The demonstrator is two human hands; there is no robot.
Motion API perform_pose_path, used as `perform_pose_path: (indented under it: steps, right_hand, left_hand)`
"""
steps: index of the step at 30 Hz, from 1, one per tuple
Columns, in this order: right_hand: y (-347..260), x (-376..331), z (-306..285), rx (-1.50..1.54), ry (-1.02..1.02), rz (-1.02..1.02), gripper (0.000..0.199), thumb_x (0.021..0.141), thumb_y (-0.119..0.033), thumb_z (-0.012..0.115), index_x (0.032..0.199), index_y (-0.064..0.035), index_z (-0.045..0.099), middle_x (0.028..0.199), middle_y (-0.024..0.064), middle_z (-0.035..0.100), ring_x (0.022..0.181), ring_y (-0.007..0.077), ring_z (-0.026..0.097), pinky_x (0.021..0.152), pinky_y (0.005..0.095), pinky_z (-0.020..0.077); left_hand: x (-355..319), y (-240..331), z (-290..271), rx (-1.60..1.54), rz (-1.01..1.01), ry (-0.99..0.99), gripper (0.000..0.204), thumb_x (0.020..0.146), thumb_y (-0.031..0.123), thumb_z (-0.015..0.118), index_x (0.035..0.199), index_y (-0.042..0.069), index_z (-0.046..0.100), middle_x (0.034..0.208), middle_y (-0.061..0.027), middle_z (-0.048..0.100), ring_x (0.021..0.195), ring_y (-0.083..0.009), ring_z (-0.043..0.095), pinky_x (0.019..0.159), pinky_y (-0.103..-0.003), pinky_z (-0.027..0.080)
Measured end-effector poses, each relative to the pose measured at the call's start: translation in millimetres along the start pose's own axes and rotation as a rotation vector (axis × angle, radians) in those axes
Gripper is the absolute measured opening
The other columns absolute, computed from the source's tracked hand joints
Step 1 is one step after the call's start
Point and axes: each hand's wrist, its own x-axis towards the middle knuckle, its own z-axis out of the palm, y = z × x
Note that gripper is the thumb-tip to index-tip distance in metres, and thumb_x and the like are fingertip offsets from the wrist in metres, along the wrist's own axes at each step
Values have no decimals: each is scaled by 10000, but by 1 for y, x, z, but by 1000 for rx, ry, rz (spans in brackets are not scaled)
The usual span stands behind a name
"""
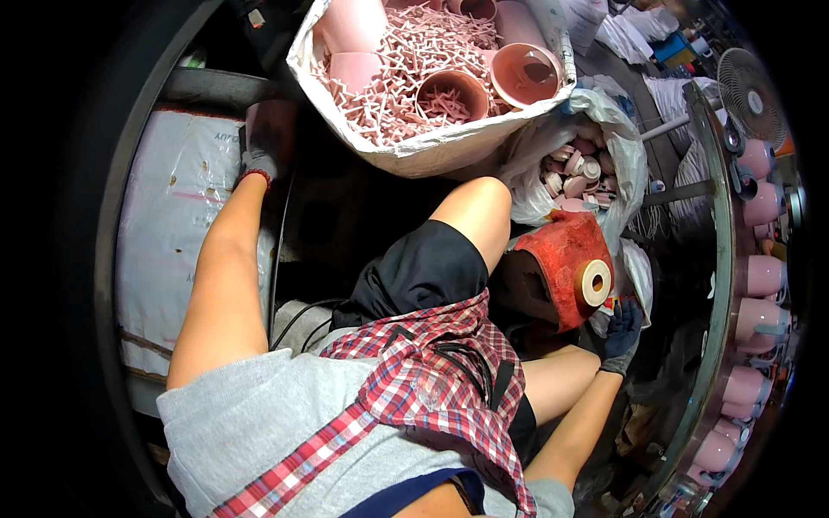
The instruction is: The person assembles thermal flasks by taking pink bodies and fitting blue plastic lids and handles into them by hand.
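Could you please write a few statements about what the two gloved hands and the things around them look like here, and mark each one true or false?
1. The left hand wears a glove and holds a pale pink plastic cup. True.
2. The right hand is bare. False: it wears a dark blue glove.
3. The big white woven sack holds pink plastic cups and sprue scraps. True.
4. The round rack at the right carries green cups. False: the cups on it are pink.
5. The right hand rests inside the white woven sack. False: it is low, beside the red padded block.
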Motion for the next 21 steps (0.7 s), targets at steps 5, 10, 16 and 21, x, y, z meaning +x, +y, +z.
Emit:
perform_pose_path:
  steps: [5,10,16,21]
  right_hand:
    - [-22,-52,28,-151,12,-96,451,947,-349,390,1358,-167,422,1334,72,487,1107,201,512,927,318,396]
    - [-46,-71,61,-190,-56,-112,469,956,-369,397,1356,-127,429,1298,97,515,1052,175,555,911,310,416]
    - [-57,-66,129,-187,-289,-178,509,956,-361,405,1377,-77,375,1235,98,542,1012,155,570,845,277,448]
    - [-73,-109,240,-298,-618,-259,403,919,-170,544,1282,-9,476,1118,97,602,954,143,598,821,257,482]
  left_hand:
    - [10,32,-36,-290,164,433,359,875,204,468,1213,83,481,1204,-102,493,1140,-279,481,890,-336,430]
    - [-30,-19,-87,-11,267,165,362,840,155,531,1198,105,519,1171,-116,554,1056,-331,564,819,-409,489]
    - [-50,-98,-153,-326,323,312,350,818,181,525,1163,125,531,1084,-142,560,943,-349,580,753,-463,483]
    - [-137,-62,-313,-442,583,456,245,792,172,517,1003,82,603,893,-152,619,864,-340,589,743,-431,474]
